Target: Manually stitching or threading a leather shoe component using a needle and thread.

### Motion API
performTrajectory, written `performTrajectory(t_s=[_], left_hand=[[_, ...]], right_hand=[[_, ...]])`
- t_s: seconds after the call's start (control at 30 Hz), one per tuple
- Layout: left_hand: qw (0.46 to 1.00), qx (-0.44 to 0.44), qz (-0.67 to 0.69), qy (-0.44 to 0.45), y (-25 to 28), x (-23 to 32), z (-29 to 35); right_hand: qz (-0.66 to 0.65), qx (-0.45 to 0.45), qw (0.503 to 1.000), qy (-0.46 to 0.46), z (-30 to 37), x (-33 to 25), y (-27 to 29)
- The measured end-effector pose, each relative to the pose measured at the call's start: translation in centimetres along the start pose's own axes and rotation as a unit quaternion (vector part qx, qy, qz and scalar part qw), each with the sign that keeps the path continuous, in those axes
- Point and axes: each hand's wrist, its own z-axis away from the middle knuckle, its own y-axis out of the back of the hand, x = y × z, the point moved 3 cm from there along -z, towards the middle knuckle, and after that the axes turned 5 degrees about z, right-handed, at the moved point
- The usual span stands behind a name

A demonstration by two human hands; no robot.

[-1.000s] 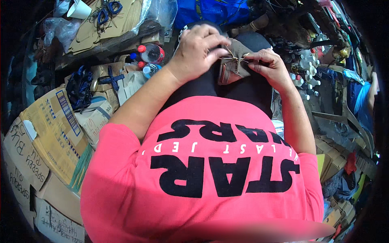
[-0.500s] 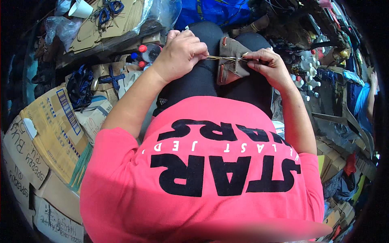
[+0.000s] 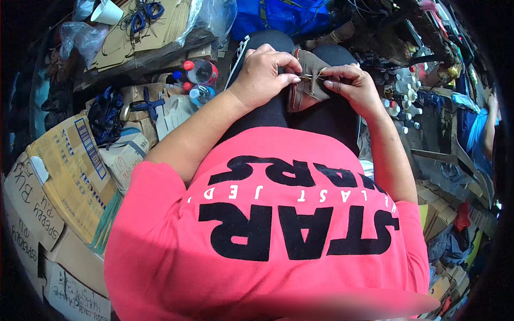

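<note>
Your left hand (image 3: 263,75) pinches the brown shoe (image 3: 308,80) steady on your lap | your right hand (image 3: 350,85) pinches its thin lace (image 3: 313,76), hands nearly touching | plastic bottles (image 3: 197,80) left of your knee.

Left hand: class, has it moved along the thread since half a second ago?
Yes. The left hand has come rightward, back to the brown shoe piece on the lap, closing the gap to the right hand.

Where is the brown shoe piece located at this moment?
In the head view, the brown shoe piece lies on the person's lap at upper centre, pinched between the left hand and the right hand.
</note>
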Motion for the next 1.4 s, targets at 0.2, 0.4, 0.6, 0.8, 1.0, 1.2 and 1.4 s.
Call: performTrajectory(t_s=[0.2,0.4,0.6,0.8,1.0,1.2,1.4], left_hand=[[0.999,-0.006,-0.02,0.045,-0.9,0.5,-0.6],[0.998,-0.036,-0.034,0.046,-1.4,0.4,-1.2],[1.0,0.014,0.005,-0.019,-1.0,0.3,-1.0],[0.999,-0.006,0.026,-0.043,0.5,0.3,-0.2],[0.992,-0.095,-0.077,-0.021,0.8,2.8,0.0],[0.957,-0.177,-0.218,-0.071,-0.7,4.4,-1.4],[0.957,-0.21,-0.18,-0.087,3.6,1.6,0.1]], right_hand=[[-0.047,0.01,0.998,-0.04,-0.7,0.4,-0.5],[-0.066,-0.025,0.989,-0.126,-1.7,0.9,-0.9],[0.044,-0.016,0.998,-0.039,-1.3,-1.5,-0.1],[0.002,-0.032,0.999,0.029,-0.2,-1.3,1.3],[0.137,-0.082,0.985,0.069,1.0,-3.5,1.7],[0.352,-0.11,0.922,0.114,0.1,-5.4,0.7],[0.342,-0.065,0.93,0.118,1.8,-1.5,4.5]])
